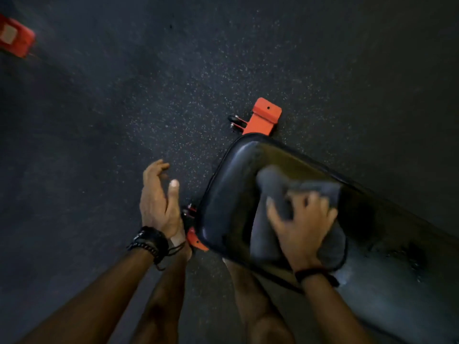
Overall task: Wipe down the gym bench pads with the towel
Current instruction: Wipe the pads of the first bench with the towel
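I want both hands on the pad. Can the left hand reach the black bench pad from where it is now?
Probably yes. The left hand hovers open just beside the end of the bench pad, holding nothing, with only floor between. The right hand and towel sit further along the pad.

Left wrist [149,242]: stacked black bracelets, beaded and corded, loose cord ends trailing. Right wrist [310,273]: single black band. Forearms bare, no sleeves. Bare legs [253,306] visible below.
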